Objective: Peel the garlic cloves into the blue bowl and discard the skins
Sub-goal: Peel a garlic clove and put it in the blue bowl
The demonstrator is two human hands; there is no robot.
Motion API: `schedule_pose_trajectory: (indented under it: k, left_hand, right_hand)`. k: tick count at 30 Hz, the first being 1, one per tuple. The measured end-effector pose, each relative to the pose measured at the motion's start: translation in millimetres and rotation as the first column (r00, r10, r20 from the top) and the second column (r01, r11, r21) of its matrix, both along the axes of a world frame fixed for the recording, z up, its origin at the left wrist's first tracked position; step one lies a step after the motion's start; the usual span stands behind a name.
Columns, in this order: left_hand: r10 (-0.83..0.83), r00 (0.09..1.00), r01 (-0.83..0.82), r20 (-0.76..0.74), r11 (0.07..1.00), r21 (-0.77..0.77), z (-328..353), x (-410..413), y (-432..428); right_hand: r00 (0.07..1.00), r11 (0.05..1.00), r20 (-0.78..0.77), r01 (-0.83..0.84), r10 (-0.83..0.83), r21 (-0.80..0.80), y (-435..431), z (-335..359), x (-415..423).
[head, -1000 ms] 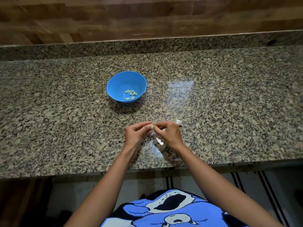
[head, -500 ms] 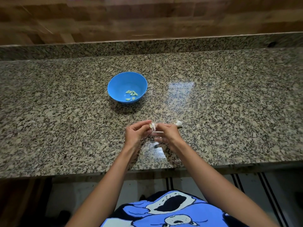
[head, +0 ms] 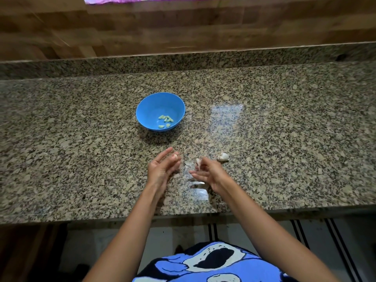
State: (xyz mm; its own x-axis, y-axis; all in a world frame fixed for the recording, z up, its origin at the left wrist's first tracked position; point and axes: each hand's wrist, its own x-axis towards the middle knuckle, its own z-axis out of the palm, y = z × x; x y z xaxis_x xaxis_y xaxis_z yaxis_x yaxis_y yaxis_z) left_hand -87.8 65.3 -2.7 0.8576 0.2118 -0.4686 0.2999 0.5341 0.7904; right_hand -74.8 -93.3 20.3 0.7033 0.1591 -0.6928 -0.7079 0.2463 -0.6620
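Note:
The blue bowl (head: 149,110) stands on the granite counter (head: 284,139) and holds several peeled pale green cloves (head: 165,119). Just in front of it, my left hand (head: 161,169) pinches a small peeled clove (head: 175,157) at its fingertips, with the other fingers stretched toward the bowl. My right hand (head: 209,171) is a little to the right, apart from the left, and pinches a scrap of white garlic skin (head: 197,161). An unpeeled clove (head: 223,156) lies on the counter just beyond my right hand.
Loose skin pieces (head: 197,183) lie on the counter between and under my hands. A raised granite ledge (head: 183,62) and a wooden wall run along the back. The counter's front edge (head: 81,218) is close to my body.
My hands have pulled apart. The left one carries the clove forward toward the bowl, and the right keeps the stripped skin. The view has tilted up slightly.

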Motion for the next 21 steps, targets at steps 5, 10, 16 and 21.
schedule_pose_trajectory:
  k: [5,10,16,21]
  left_hand:
    - [-0.223,0.970,0.163,-0.096,0.308,0.937,-16,2,20]
    - [-0.472,0.875,0.207,-0.111,0.157,0.966,-19,9,-27]
    - [-0.551,0.782,0.253,-0.292,-0.149,0.956,-34,-19,-45]
    - [-0.720,0.680,-0.077,-0.139,-0.258,0.963,-38,-50,-13]
  right_hand:
    - [0.992,0.982,0.123,0.010,0.013,-0.187,-19,-11,-3]
    - [0.976,0.962,0.215,0.027,0.034,-0.273,-30,-18,-13]
    - [0.981,0.955,0.190,0.099,-0.046,-0.279,-34,-21,-18]
    - [0.989,0.969,0.145,0.071,-0.037,-0.238,-20,-22,-23]
